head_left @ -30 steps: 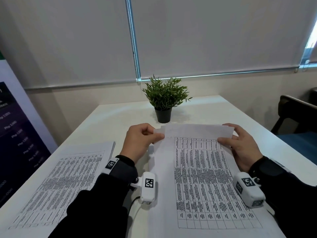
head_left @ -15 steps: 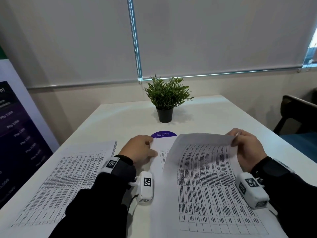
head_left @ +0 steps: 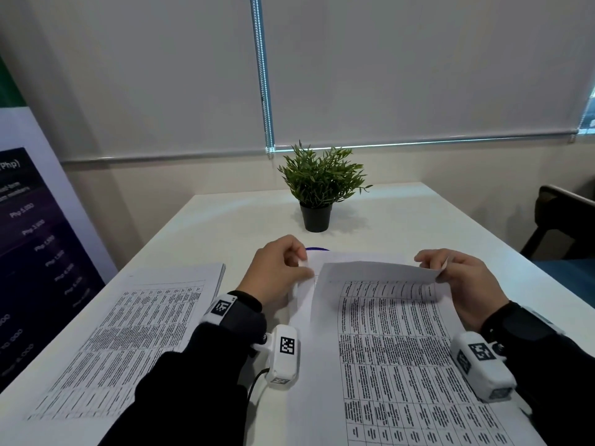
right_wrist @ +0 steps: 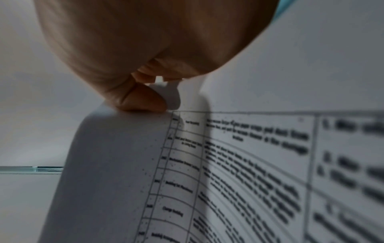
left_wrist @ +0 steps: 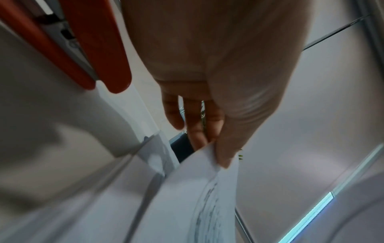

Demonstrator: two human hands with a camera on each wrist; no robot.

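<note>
The white printed table sheets point(head_left: 396, 333) lay on the white bench point(head_left: 225, 226) between both hands. The left hand point(head_left: 277, 278) pinched their ten o'clock corner and the right hand point(head_left: 467, 284) pinched the lifted two o'clock corner.

Three views: your head and both wrists.
Your head camera looks down over the table point(head_left: 225, 226); each wrist camera sits very close to the printed sheet point(head_left: 386, 333), which all three share.

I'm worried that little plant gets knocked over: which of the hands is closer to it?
Left. The left hand sits just in front of the potted plant, slightly to its left; the right hand is farther off to its right. Both pinch the papers.
</note>
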